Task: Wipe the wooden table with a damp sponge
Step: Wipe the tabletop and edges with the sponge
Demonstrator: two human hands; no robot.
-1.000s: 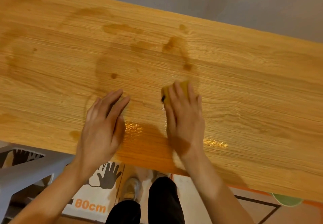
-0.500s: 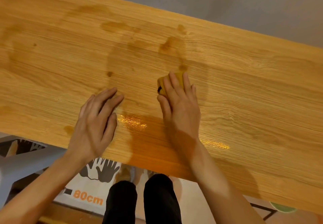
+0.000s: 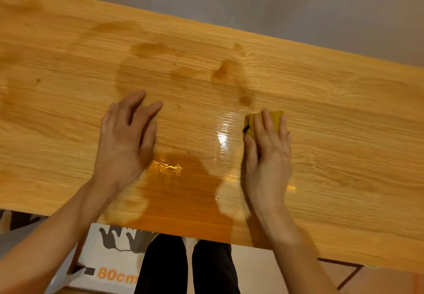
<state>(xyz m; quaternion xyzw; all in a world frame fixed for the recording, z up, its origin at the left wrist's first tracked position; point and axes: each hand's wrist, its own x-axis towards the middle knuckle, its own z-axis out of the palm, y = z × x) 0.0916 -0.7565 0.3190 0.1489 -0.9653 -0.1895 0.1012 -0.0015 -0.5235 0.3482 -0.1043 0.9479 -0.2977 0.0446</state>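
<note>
Right fingers: lay straight and close together, pressing flat on the sponge, with the thumb along its left side.
Sponge: yellow, mostly hidden beneath the right hand; its far end and a dark left edge showed, right of the table's middle.
Left hand: rested palm down on the table, fingers relaxed and slightly spread, holding nothing, well apart from the sponge.
Surface: light wood grain; a glossy wet streak lay just left of the sponge, a dark wet patch ran between the wrists to the near edge, and fainter damp marks lay beyond the hands.
Edges: the near edge crossed above the person's dark trousers; the far edge met a grey wall.
Open room: bare dry wood stretched right of the sponge and far left.
Below: a white box printed "80cm" stood on the floor.
</note>
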